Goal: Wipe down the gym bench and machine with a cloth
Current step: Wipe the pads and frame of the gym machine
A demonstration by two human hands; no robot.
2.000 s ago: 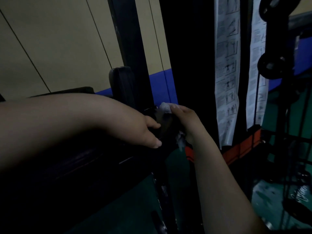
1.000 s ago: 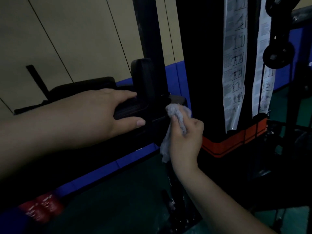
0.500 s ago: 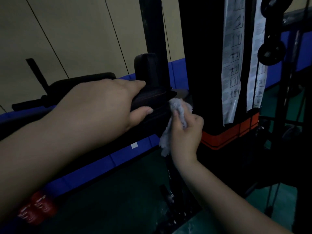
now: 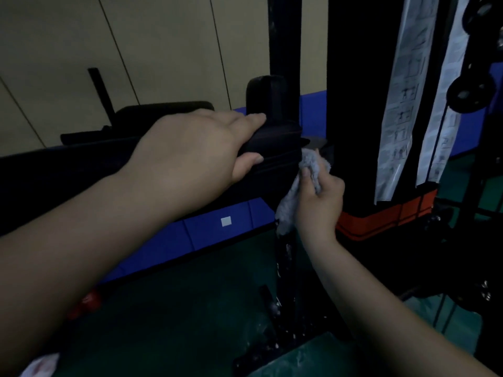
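Observation:
A black padded bench [image 4: 275, 144] runs in from the left and ends near the middle of the view. My left hand [image 4: 196, 156] grips the pad's end, fingers over the top and thumb on its near side. Just right of the pad, my right hand [image 4: 318, 200] holds a bunched grey cloth [image 4: 307, 170] against the pad's end face, with the cloth's tail hanging down. The machine's black upright column [image 4: 356, 99] rises right behind the cloth.
White exercise charts [image 4: 400, 104] hang on the column above an orange base band [image 4: 381, 216]. A black pulley wheel [image 4: 471, 91] and cables hang at the right. A black post [image 4: 283, 39] stands behind the pad. Blue wall padding [image 4: 206, 229] and green floor lie below.
My view has shifted a little. My left hand has stayed gripping the pad's end. My right hand with the cloth has stayed at the pad's end face.

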